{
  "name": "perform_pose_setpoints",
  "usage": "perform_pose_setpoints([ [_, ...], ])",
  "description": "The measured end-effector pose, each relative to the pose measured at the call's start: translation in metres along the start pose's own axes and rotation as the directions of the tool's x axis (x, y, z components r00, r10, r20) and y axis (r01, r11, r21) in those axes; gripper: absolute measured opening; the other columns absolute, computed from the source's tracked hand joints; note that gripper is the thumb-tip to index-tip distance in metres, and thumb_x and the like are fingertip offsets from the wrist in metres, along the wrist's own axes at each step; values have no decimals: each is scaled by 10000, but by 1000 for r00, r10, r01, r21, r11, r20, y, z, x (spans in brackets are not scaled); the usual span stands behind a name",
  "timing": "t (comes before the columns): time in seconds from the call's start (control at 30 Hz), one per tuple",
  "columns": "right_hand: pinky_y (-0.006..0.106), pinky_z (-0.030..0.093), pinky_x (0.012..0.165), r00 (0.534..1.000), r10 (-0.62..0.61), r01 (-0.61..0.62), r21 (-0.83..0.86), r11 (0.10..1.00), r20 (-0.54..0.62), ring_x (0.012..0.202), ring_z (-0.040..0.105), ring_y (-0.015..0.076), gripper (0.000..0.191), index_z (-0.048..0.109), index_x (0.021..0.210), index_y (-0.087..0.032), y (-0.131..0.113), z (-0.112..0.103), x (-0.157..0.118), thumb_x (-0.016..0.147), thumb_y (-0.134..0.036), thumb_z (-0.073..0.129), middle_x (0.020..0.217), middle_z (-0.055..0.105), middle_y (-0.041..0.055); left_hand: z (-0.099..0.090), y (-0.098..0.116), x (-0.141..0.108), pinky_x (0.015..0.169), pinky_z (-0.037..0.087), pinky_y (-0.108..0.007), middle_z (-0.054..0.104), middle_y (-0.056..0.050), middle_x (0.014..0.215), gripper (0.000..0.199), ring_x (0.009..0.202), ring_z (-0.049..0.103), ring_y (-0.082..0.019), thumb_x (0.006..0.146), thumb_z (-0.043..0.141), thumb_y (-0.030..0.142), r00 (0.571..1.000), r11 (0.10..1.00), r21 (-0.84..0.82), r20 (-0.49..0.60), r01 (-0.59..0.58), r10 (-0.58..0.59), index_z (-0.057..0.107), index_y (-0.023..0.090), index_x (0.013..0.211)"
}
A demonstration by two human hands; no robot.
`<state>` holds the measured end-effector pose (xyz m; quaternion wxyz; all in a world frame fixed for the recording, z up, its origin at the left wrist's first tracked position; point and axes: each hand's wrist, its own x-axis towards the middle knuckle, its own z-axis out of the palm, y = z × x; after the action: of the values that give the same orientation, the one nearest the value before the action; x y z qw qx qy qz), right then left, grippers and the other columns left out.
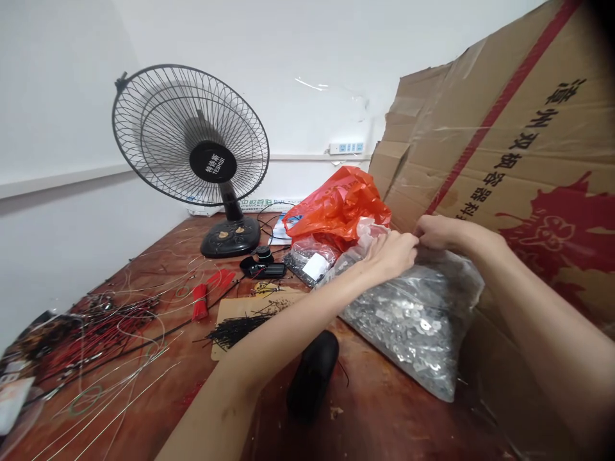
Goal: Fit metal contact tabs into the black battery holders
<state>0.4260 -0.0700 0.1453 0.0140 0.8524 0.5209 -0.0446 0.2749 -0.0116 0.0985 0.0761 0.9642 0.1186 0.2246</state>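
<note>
A clear plastic bag (pixel 408 320) full of small shiny metal pieces lies on the right part of the reddish-brown table. At its upper edge, my left hand (pixel 391 253) has its fingers closed on the gathered plastic. My right hand (pixel 432 232) is right beside it, fingers bent and pressed together on the bag's top edge. The two hands nearly touch. Behind them sits a crumpled orange-red plastic bag (pixel 341 205). A smaller clear bag of dark parts with a white label (pixel 316 266) lies left of my left hand.
A black fan (pixel 214 163) stands at the back. Large cardboard (pixel 504 147) leans along the right side. A black rounded object (pixel 313 374) lies near my left forearm. Red strands (pixel 96 333), thin wires and black strips (pixel 240 330) cover the left and middle of the table (pixel 365 410).
</note>
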Motion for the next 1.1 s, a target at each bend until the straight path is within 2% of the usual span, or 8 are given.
perform_pose_setpoints([
  [0.2,276,454,663,987,-13,12,-10,1000,-160,668,592,142,164,686,797,-92,-4,7,-7,862,-239,652,716,645,66,3,2,-7,723,454,-294,714,-82,856,281,815,669,-214,931,434,254,996,997,-47,-58,-65,62,703,190,884],
  [0.37,295,416,679,921,85,-17,179,984,-380,751,636,212,206,738,829,-85,-9,8,-31,875,-223,592,819,710,167,-16,12,-9,794,450,-288,720,-61,945,389,874,658,-189,1020,327,330,995,997,-68,-93,-34,28,683,179,971],
  [0.5,295,453,749,806,247,-82,313,946,-538,874,669,241,302,743,1002,-114,-39,-5,-103,945,-267,490,955,734,140,-40,34,-19,982,402,-388,656,-124,1174,305,1142,579,-264,1001,396,288,997,995,-99,-69,25,-32,606,138,1163],
  [0.6,284,473,835,631,312,-26,383,924,-710,944,675,205,389,687,1140,-140,-63,-13,-149,1021,-327,367,1081,718,110,-52,51,-30,1093,314,-430,558,-174,1342,323,1320,455,-284,961,444,188,999,991,-131,-26,17,-21,534,100,1259],
  [0.7,286,479,849,688,314,-64,377,924,-654,924,687,202,342,697,1106,-152,-61,-13,-150,1003,-314,414,1037,731,92,-53,52,-32,1047,373,-431,631,-199,1214,368,1202,571,-297,925,515,193,999,991,-133,45,35,-29,513,64,1269],
  [0.8,281,477,829,799,287,-142,297,944,-529,933,686,221,250,741,981,-163,-38,-13,-117,936,-266,518,974,741,96,-43,43,-28,895,470,-409,688,-195,1061,344,1015,665,-308,922,541,275,992,990,-108,92,95,-85,562,69,1197],
  [0.93,311,494,767,928,232,-199,139,970,-292,889,692,266,283,753,868,-171,-19,-19,-74,838,-437,664,878,730,126,-28,37,-30,939,455,-395,717,-120,1005,229,1016,670,-282,943,511,302,991,990,-95,99,104,-94,634,141,1049],
  [1.1,426,522,808,972,226,-230,-74,970,-60,947,675,295,420,717,1005,-109,-30,-23,-52,811,-480,703,1001,703,177,-18,44,-36,1019,400,-449,720,-135,962,298,973,680,-286,949,520,357,986,985,-67,60,161,-157,634,108,1066],
])
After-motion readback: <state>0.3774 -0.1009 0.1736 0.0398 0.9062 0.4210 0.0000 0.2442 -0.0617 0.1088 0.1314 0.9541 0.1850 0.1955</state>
